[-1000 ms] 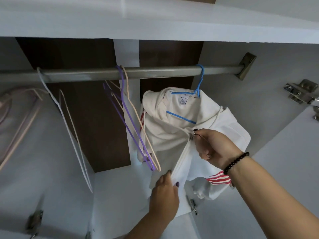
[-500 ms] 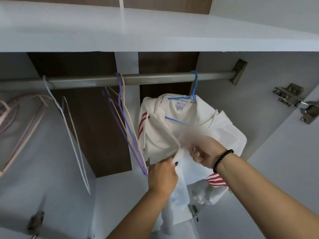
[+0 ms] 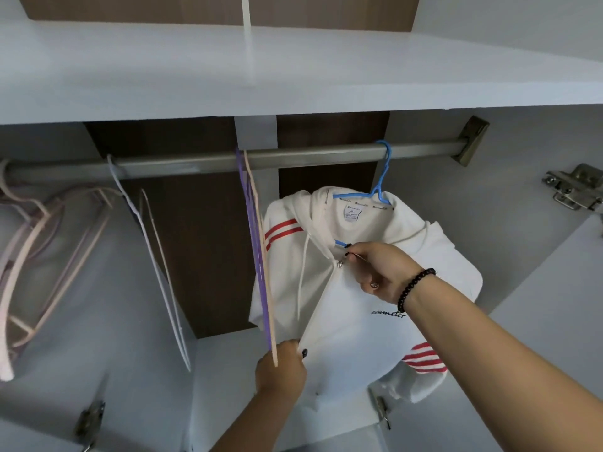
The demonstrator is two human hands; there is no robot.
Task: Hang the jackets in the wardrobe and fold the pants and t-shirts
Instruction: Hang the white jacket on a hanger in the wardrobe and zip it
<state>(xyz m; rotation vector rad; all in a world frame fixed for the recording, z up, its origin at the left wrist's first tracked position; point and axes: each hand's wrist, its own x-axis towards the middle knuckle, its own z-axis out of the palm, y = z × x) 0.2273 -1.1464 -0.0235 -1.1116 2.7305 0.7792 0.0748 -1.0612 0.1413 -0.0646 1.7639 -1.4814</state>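
The right hand (image 3: 380,272) pinches the metal zipper pull (image 3: 340,263) high on the soft white jacket (image 3: 355,327); the left hand (image 3: 280,373) grips its hem. It hangs from a blue hanger (image 3: 380,187) near the rail's (image 3: 293,158) right end.

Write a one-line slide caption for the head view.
Right hand pulls the zipper of a white jacket on a blue hanger while the left hand grips its hem.
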